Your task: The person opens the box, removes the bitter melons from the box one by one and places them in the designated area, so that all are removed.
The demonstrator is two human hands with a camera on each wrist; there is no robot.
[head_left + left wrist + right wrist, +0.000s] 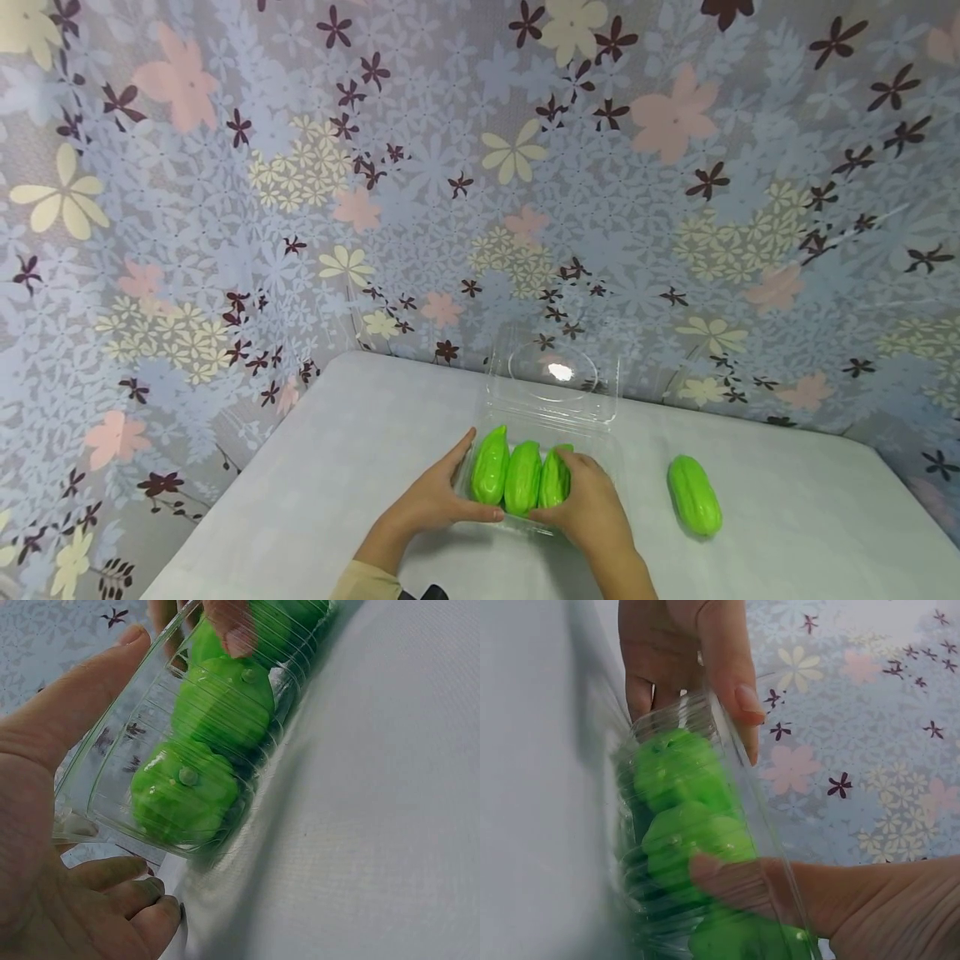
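Observation:
A clear plastic clamshell container (617,450) stands with its lid (555,375) tipped up. Three green ridged fruits (522,477) lie side by side in it. My left hand (438,498) grips the container's left end, thumb along the near edge. In the left wrist view this hand (67,742) wraps the clear wall (112,780) with the fruits (217,705) behind it. My right hand (591,504) curls over the rightmost fruit (553,479), thumb at the near wall. In the right wrist view its thumb (727,877) shows through the plastic against the fruits (679,769).
A fourth green fruit (693,494) lies loose on the pale tablecloth (787,517), to the right of the container. A floral curtain (480,167) hangs close behind the table's far edge. The table's left edge drops off near my left arm.

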